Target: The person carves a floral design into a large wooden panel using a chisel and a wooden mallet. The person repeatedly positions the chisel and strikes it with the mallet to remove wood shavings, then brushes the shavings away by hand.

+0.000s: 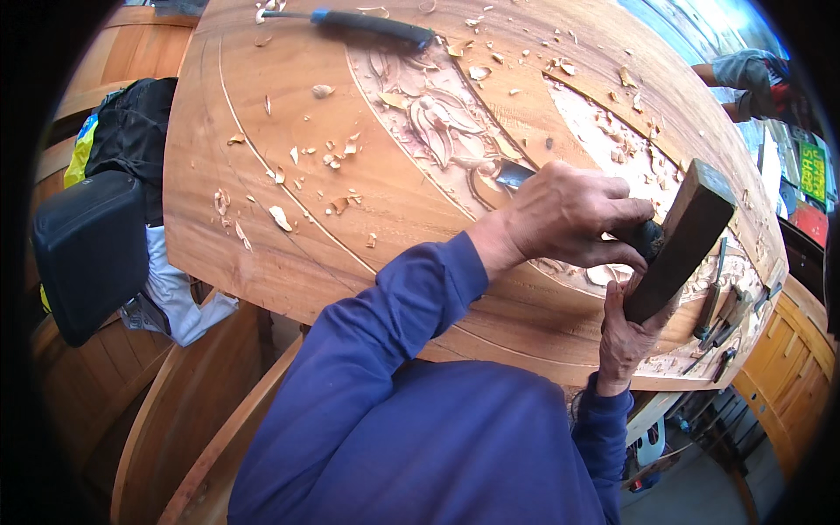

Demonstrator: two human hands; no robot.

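Note:
A large rounded wooden panel [262, 227] lies in front of me, with a carved flower relief [433, 122] in its middle band. My left hand [569, 214] is closed around a chisel [514, 175], whose metal blade touches the carving just below the flower. My right hand [626, 337] grips a rectangular wooden mallet [681, 241], and the mallet's face sits against the chisel's dark handle end. Both forearms wear blue sleeves.
Wood chips [337, 153] lie scattered over the panel. A blue-and-black handled tool [367, 24] rests at the far edge. Several chisels [722, 306] lie at the right edge. A black bag [92, 249] sits left, on curved wooden parts. Another person's arm [744, 74] shows top right.

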